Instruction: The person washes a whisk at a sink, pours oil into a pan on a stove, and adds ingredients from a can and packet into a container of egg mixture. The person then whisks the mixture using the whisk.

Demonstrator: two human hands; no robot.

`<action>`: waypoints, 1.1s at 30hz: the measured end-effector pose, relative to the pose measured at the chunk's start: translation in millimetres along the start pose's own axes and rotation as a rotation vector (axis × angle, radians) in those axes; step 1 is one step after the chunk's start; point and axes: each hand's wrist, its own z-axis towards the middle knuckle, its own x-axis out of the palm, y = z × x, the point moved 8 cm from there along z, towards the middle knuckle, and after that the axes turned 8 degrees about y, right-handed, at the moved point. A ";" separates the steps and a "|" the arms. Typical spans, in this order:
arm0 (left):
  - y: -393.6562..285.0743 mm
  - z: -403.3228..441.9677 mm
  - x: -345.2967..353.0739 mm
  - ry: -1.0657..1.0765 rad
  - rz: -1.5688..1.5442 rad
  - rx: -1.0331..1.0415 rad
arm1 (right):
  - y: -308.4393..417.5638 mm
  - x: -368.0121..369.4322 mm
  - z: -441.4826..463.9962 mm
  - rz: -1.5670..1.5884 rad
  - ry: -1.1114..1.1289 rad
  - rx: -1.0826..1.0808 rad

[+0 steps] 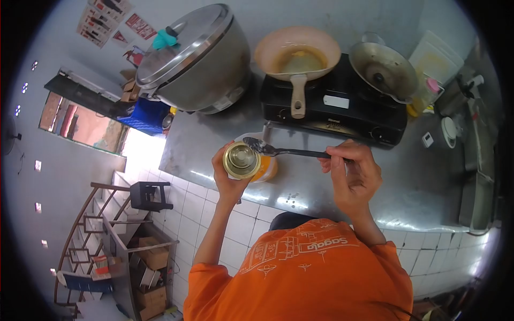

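Note:
My left hand (230,184) is wrapped round a jar with a gold rim (241,160), held over the front edge of the steel table (214,131). Its round mouth faces the camera. Between the fingers and thumb of my right hand (356,174) is the dark handle of a spoon (300,153), which points left. The spoon's bowl, smeared with something whitish, is just above and right of the jar's rim. Behind the jar is an orange item (266,168), partly hidden, beside a pale dish-like thing.
A two-burner stove (332,123) stands behind my hands, with a pale pan (297,53) and a lidded metal pan (383,69) on it. A large metal pot (201,64) is at the back left. A small timer (427,139) lies right of the stove.

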 end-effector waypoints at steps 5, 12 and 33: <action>-36.4 2.7 39.4 0.045 -0.129 0.222 | 27.5 -37.0 -11.0 -0.067 -0.081 -0.014; -85.0 -2.0 115.9 0.184 -0.256 0.380 | 56.5 -103.9 -38.2 -0.235 -0.227 -0.108; -150.8 -70.1 443.3 0.954 -0.564 0.032 | 29.3 -319.4 -148.3 -0.602 -0.762 0.383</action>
